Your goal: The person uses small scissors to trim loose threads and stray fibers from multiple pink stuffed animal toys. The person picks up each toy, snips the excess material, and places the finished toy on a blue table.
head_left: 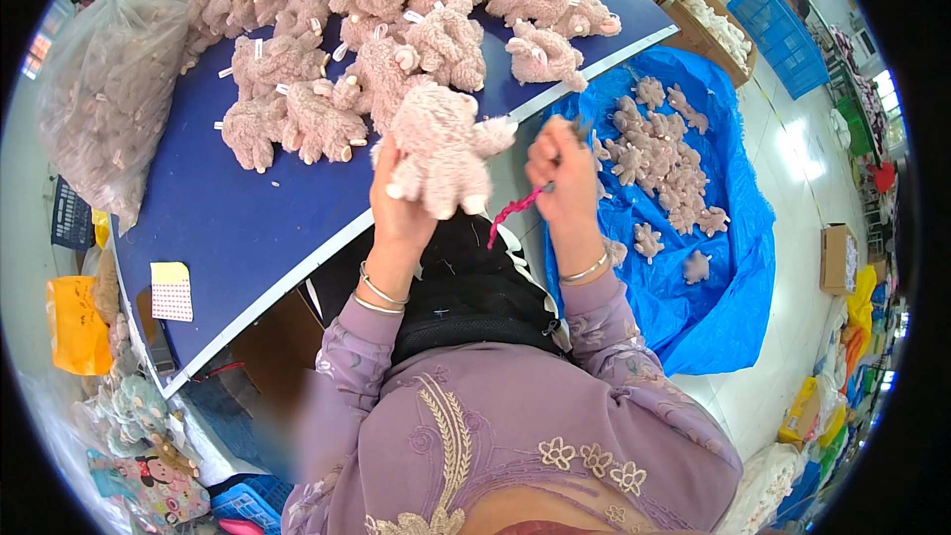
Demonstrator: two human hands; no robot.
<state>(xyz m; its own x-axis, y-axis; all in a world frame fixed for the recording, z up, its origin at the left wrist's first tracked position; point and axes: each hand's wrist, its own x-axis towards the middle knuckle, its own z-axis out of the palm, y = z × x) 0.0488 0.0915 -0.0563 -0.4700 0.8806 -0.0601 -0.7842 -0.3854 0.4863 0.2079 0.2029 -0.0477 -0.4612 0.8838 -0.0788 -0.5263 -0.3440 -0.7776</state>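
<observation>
Over the table's edge, my left hand (398, 213) grips a fluffy pale-pink plush toy (439, 149) with stubby limbs, its fingers wrapped round the toy's left side. My right hand (567, 173) is closed, just right of the toy and apart from it. From that fist a small dark metal tool (581, 128) sticks out, blurred, and looks like thread snips. A pink braided cord (515, 206) hangs from the same hand. Beyond the held toy lie more pink plush toys (381, 69), heaped on the blue table (233, 223), several with white tags.
A blue plastic sheet (738, 282) at my right holds many small plush toys (659, 154). At the far left stands a clear bag (119, 89) stuffed with toys. A sticker sheet (171, 292) lies on the table. Cardboard boxes (838, 258) and a blue crate (778, 35) are farther right.
</observation>
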